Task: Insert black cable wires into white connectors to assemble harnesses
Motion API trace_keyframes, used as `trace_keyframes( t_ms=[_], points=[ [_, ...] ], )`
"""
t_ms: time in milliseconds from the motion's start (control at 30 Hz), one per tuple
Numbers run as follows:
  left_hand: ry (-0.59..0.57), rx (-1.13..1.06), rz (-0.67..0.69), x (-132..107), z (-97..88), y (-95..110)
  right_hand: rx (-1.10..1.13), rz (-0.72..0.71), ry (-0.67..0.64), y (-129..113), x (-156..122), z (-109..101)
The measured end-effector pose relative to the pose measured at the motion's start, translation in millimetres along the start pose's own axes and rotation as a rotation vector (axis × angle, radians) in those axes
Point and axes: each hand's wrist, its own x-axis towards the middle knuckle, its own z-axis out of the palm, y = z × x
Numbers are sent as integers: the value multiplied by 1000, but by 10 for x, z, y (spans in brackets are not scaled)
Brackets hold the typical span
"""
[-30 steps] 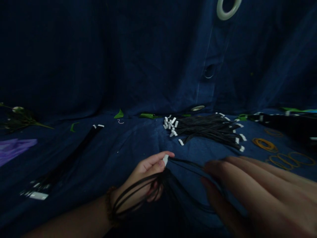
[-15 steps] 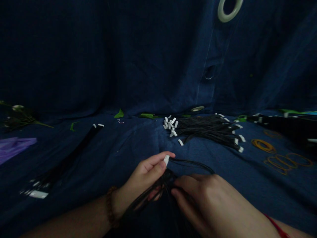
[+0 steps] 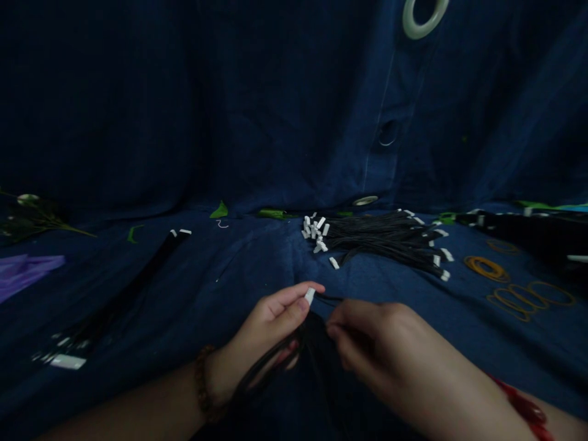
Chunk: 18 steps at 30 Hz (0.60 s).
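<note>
My left hand (image 3: 269, 324) pinches a white plug connector (image 3: 309, 297) between thumb and forefinger. Thin black wires (image 3: 325, 298) run from that connector to my right hand. More black cables (image 3: 260, 373) loop through the lower fingers of my left hand and hang in front of its wrist; their lower ends fade into the dark. Just right of the connector, my right hand (image 3: 390, 343) is closed, thumb against forefinger, on the wires; its fingertips are partly hidden. Beyond both hands lies a pile of black cables with white connectors (image 3: 381, 236).
To the left lies a cable bundle (image 3: 133, 285) with white ends, near purple material (image 3: 27, 275) and a flower stem (image 3: 50, 223). Rubber bands (image 3: 487, 268) and another dark bundle (image 3: 528, 236) lie right. A blue curtain (image 3: 275, 110) hangs behind; green scraps (image 3: 219, 210) lie along its foot.
My right hand has moved up from the hanging cables to the wires beside the connector, closing over them. My left hand keeps its hold on the connector, almost unmoved.
</note>
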Motion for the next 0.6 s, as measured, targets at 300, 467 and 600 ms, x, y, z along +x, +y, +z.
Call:
trace_keyframes(
  t_ms=[300,467,600],
  points=[
    [-89,-65,12,32,-54,-41,553,186,-479,134,82,-489],
    [-56,-64,29,12,-36,-33,542,240,-607,126,68,-492],
    [6,-87,51,-10,-9,53,328,97,-510,230,-165,-307]
  ],
)
